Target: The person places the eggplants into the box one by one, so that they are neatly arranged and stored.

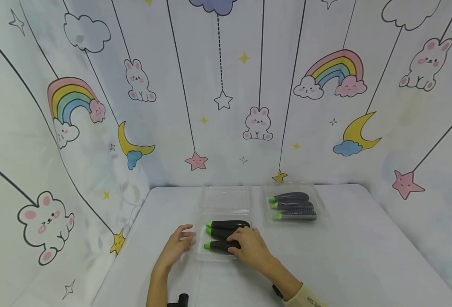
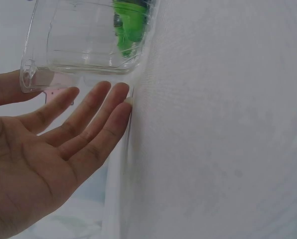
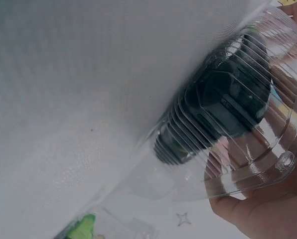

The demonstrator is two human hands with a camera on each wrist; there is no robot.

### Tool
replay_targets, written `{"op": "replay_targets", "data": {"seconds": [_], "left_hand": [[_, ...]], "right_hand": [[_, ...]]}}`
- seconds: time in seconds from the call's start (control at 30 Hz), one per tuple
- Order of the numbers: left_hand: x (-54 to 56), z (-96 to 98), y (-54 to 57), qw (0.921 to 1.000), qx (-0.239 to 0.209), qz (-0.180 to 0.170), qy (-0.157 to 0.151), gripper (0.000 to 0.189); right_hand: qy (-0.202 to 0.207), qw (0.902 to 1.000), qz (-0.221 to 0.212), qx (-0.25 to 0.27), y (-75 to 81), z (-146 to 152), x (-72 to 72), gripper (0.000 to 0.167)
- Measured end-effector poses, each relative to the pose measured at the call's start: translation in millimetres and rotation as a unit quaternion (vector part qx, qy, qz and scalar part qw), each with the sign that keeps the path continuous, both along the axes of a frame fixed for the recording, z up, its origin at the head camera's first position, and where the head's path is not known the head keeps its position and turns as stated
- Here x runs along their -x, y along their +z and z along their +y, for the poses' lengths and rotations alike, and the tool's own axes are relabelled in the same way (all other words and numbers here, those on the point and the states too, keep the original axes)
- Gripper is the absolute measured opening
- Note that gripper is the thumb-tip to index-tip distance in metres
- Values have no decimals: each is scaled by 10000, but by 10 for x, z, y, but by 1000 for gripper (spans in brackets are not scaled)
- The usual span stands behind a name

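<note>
Three toy eggplants, dark with bright green stem ends, lie in an open clear plastic box (image 1: 199, 253): the far eggplant (image 1: 230, 224), the middle eggplant (image 1: 218, 233) and the near eggplant (image 1: 218, 246). My right hand (image 1: 250, 247) reaches in from the right and grips the near eggplant by its thick end; the right wrist view shows its fingers through the ribbed clear wall (image 3: 268, 184). At the box's left side is my left hand (image 1: 178, 245), fingers spread and holding nothing. In the left wrist view its thumb (image 2: 11, 87) lies at the rim.
The box's clear lid (image 1: 226, 198) is folded back behind it. To the right on the white table (image 1: 345, 264) stands a second clear box (image 1: 320, 213) with several eggplants. A patterned cloth (image 1: 314, 128) hangs behind the table.
</note>
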State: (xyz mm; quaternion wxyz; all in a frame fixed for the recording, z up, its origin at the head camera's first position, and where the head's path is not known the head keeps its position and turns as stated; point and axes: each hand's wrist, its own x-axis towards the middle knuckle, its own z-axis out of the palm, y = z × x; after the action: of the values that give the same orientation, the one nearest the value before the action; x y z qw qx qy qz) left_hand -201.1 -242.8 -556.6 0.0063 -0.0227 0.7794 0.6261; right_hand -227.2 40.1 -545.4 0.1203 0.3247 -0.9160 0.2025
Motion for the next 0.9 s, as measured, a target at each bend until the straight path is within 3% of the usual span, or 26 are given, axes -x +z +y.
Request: {"op": "replay_targets", "data": {"seconds": [0.47,0.67,0.9], "left_hand": [[-8,4,25,10000,5,10,-2,46],[-15,1,19,10000,16,-17,-2,46],[-17,-1,11,10000,-9,-64,-9,46]], "right_hand": [[56,9996,-204,168,8,18,5,23],[57,9969,-641,454,34,29,16,24],[132,9920,-821,950,45,89,52,22]]}}
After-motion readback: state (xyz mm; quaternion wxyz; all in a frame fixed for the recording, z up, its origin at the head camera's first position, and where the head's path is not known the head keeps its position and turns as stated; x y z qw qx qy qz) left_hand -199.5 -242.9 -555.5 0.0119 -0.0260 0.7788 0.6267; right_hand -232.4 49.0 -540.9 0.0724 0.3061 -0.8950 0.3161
